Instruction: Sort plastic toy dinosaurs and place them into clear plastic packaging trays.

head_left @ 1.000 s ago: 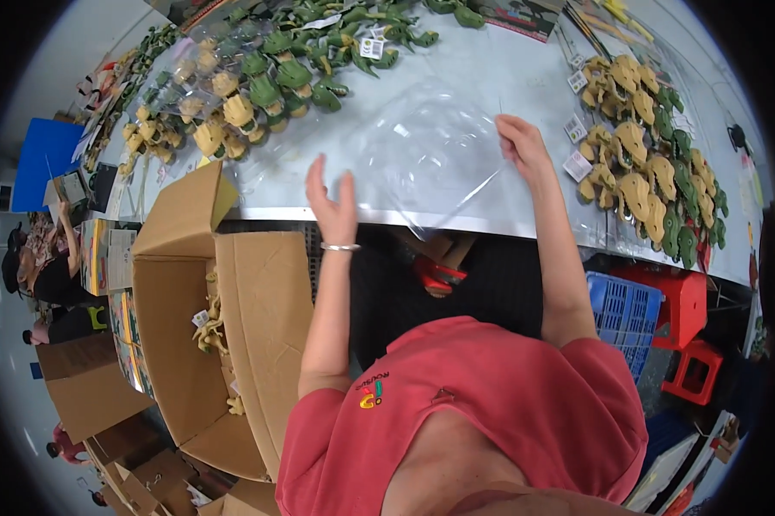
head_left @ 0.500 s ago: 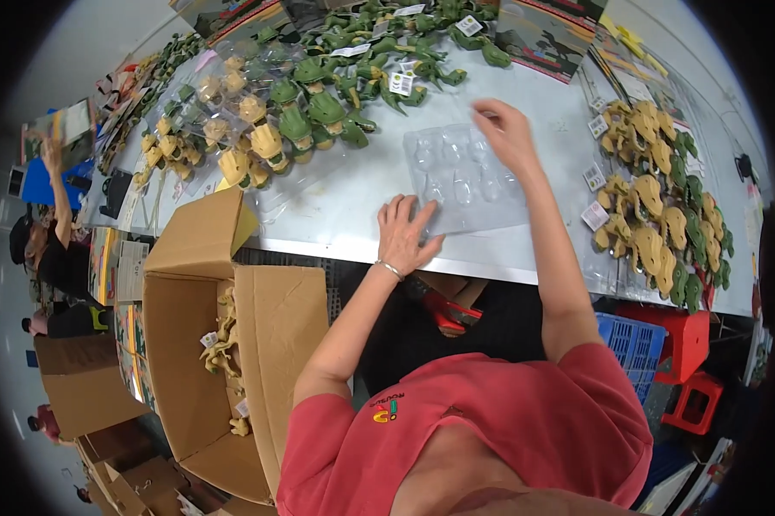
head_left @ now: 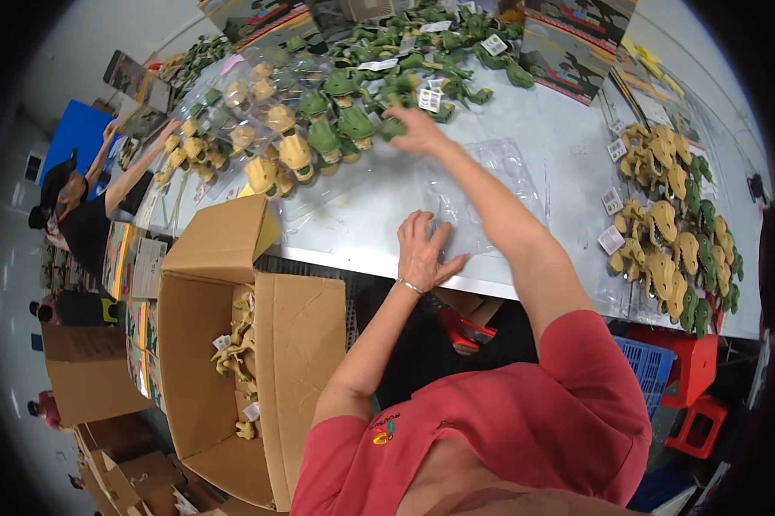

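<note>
My left hand (head_left: pixel 424 256) lies with spread fingers on the near left corner of a clear moulded plastic tray (head_left: pixel 512 168), close to the table's front edge. Reaching across to the left, my right hand (head_left: pixel 420 133) has its fingers around the end of a green dinosaur toy (head_left: pixel 393 129); part of the grip is hidden. Beside it stand several green dinosaur heads (head_left: pixel 325 138) and yellow ones (head_left: pixel 295 156), some under clear plastic. My right forearm passes over the tray and covers part of it.
Tagged yellow and green dinosaur toys (head_left: pixel 663 224) lie in rows at the right. More green toys (head_left: pixel 439 39) heap at the back beside printed boxes (head_left: pixel 568 60). An open carton (head_left: pixel 297 344) with yellow toys stands front left. A co-worker (head_left: pixel 82 202) reaches over the table at far left.
My right hand has swung left from the tray's far right edge to the green toys. My left hand remains on the tray. The co-worker has leaned in over the table.
</note>
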`<state>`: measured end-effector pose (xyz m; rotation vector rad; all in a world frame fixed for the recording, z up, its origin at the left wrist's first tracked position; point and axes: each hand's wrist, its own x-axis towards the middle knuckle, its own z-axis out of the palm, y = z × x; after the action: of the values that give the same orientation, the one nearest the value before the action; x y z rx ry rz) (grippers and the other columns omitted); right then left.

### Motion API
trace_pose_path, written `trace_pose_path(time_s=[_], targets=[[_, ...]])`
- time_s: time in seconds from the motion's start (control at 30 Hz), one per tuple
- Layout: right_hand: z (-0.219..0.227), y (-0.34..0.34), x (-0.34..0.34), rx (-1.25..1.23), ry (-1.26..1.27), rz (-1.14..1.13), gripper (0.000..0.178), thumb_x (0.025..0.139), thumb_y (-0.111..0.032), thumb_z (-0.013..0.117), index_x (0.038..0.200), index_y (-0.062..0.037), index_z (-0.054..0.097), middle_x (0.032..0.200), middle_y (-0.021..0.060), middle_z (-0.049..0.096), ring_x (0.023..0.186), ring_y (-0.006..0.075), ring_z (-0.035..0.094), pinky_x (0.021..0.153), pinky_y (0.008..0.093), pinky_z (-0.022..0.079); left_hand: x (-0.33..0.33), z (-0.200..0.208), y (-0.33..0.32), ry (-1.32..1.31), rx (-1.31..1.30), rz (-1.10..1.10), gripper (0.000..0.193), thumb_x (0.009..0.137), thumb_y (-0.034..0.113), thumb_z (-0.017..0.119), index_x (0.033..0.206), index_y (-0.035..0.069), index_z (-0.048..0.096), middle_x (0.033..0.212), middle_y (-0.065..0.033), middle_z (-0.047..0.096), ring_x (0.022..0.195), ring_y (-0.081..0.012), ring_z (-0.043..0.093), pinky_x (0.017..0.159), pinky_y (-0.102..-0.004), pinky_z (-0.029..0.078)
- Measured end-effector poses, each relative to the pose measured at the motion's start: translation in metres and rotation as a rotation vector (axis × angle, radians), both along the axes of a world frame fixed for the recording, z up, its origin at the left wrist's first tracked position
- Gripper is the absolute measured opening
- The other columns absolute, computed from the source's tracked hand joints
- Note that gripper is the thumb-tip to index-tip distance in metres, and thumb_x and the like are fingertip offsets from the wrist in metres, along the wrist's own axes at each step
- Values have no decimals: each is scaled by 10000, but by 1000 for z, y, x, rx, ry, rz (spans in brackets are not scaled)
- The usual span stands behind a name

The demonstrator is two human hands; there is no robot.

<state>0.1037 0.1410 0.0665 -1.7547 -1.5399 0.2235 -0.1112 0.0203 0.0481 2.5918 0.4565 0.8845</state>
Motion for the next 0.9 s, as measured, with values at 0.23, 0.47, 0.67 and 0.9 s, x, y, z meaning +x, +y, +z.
trace_pose_path(time_s=[0.23,0.47,0.67,0.9], targets=[[71,-116,59,502,1370,196,400,843,-147,580,1215,-74,455,1090,157,563,924,268,598,801,385,489,-2,-8,0,-11,4,-41,572,655,409,722,1107,87,580,1228,-143,460,1130,-349,404,897,-461,338],[78,-246,17,536,1744,441,457,842,-221,561,1204,25,431,1078,202,537,905,254,563,858,410,448,25,43,20,-483,-1314,128,558,863,440,563,1305,119,446,1215,-107,483,1049,-230,473,819,-379,437],[57,-279,-22,355,1798,626,584,830,-289,576,1297,-9,363,1163,217,503,968,325,571,858,454,457,26,72,22,-562,-1745,-428,419,918,403,508,1229,130,445,981,-65,576,813,-160,550,664,-286,461],[82,-310,-63,-77,1447,372,677,808,-372,634,1332,-74,327,1207,145,505,1004,346,593,788,408,505,-34,30,-9,-517,-1518,-253,464,929,412,480,1284,123,408,896,-56,531,726,-126,504,617,-269,431]])
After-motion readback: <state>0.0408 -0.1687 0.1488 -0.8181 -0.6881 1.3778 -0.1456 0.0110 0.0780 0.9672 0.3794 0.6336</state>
